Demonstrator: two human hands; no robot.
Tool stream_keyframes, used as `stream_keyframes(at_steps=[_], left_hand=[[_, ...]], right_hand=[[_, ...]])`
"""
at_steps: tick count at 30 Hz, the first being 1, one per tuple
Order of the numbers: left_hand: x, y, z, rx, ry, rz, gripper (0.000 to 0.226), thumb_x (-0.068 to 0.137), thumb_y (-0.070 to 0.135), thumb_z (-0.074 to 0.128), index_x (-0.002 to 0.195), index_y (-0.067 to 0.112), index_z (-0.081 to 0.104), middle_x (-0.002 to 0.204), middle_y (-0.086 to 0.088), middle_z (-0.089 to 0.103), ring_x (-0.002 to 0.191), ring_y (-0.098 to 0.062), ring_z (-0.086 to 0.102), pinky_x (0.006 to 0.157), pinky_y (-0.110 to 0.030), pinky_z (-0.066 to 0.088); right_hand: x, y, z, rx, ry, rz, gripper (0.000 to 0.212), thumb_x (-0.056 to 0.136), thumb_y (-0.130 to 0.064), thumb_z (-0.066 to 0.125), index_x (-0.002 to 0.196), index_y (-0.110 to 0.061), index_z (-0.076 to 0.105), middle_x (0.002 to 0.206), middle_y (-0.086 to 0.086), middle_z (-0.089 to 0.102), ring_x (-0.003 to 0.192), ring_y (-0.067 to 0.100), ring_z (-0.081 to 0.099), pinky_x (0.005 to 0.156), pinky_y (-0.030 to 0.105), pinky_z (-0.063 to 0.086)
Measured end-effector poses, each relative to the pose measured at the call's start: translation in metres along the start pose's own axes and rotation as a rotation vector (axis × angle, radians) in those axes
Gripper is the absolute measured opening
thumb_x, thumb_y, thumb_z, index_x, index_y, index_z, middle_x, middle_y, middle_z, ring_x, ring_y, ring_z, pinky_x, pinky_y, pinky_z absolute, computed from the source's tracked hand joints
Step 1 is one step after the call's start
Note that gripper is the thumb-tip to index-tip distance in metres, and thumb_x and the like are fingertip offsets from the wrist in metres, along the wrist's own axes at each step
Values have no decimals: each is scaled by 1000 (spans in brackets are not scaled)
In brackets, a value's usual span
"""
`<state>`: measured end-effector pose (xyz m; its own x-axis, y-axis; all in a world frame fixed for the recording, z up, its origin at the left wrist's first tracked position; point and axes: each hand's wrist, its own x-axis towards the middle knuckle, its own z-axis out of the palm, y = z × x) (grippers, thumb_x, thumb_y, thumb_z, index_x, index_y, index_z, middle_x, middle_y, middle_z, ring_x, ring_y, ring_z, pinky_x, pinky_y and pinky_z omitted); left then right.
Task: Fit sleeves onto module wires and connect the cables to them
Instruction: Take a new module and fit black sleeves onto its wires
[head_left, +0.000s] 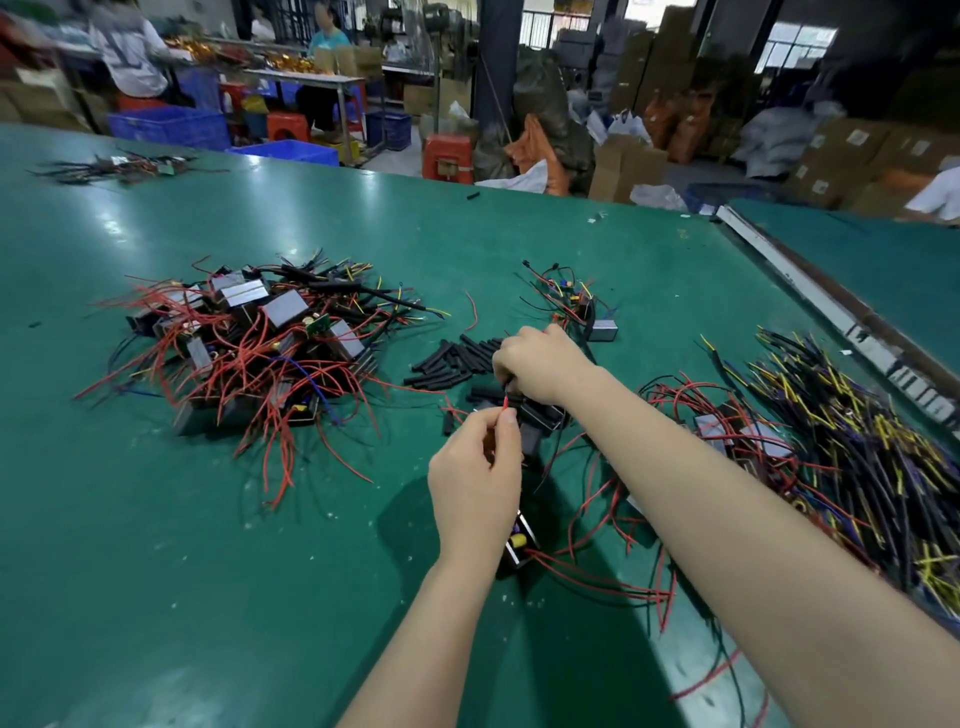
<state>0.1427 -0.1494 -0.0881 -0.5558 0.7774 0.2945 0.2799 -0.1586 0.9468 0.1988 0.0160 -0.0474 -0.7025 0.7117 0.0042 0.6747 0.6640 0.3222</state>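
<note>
Red insulation shows between the fingers of the left hand (475, 480), which pinch a thin red wire (505, 402) near its free end, tip pointing up toward the right hand (540, 364). That hand's fingers are curled tight around a small black sleeve (511, 397), its mouth just beside the wire tip; whether the tip has entered cannot be told. Below the left wrist lies the module (519, 545) the wire seems to run from, resting on the green surface (156, 571).

Just beyond the right hand sits a loose pile of sleeves (457, 358). Farther left is a heap of modules (249, 338) with red leads; at the far right, a bundle of black and yellow cables (857, 441).

The likely trouble is the soft wire buckling or its strands splaying against the sleeve's rim if the two are not lined up. Tugging could also drag the module across neighbouring leads and tangle them.
</note>
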Motion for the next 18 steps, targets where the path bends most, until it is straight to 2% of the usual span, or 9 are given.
stream_keyframes(at_steps=[2, 5, 7, 9, 12, 14, 18], left_hand=[[-1, 3, -1, -22, -34, -22, 16, 94, 29, 55, 87, 24, 68, 63, 1, 63, 59, -25, 59, 63, -39, 53], [-2, 4, -2, -72, -83, -66, 18, 94, 30, 54, 79, 33, 64, 60, 11, 62, 43, -9, 53, 52, -22, 44], [-2, 4, -2, -81, -97, -78, 21, 94, 31, 54, 75, 35, 63, 60, 12, 62, 42, -8, 52, 49, -21, 42], [-1, 3, -2, -54, -83, -47, 22, 93, 30, 55, 73, 33, 62, 64, 7, 63, 52, -13, 54, 56, -27, 44], [-2, 2, 1, 3, -77, 43, 19, 93, 29, 58, 76, 28, 64, 62, 3, 61, 55, -10, 45, 58, -28, 38], [-2, 3, 2, 25, -109, 99, 16, 92, 30, 58, 79, 27, 67, 60, 7, 59, 54, -6, 44, 57, -26, 37], [-6, 3, 0, 104, -171, 208, 17, 90, 31, 56, 83, 24, 70, 58, 17, 56, 57, 1, 48, 58, -18, 37]], right_hand=[[-8, 2, -2, 141, 93, 37, 18, 93, -20, 58, 108, -25, 65, 116, -3, 63, 116, 22, 50, 89, 37, 35], [-27, 2, -19, 746, 376, 239, 17, 90, -21, 65, 106, -19, 67, 102, -3, 68, 99, 17, 60, 87, 30, 43], [-49, 1, -36, 1229, 546, 337, 21, 90, -16, 66, 110, -19, 61, 90, 1, 67, 80, 11, 59, 76, 22, 43], [-76, 1, -51, 1521, 671, 334, 25, 90, -13, 65, 111, -23, 55, 85, 5, 69, 72, 7, 60, 66, 19, 45], [-118, -7, -55, 1723, 809, 293, 17, 90, -13, 65, 101, -25, 60, 84, 0, 74, 79, 11, 67, 61, 16, 48], [-135, -20, -46, 1759, 916, 363, 12, 90, -13, 65, 95, -23, 60, 84, -3, 75, 81, 9, 68, 63, 17, 49], [-138, -36, -27, 1667, 994, 478, 14, 88, -12, 67, 91, -24, 60, 88, 1, 73, 84, 8, 67, 81, 26, 51]])
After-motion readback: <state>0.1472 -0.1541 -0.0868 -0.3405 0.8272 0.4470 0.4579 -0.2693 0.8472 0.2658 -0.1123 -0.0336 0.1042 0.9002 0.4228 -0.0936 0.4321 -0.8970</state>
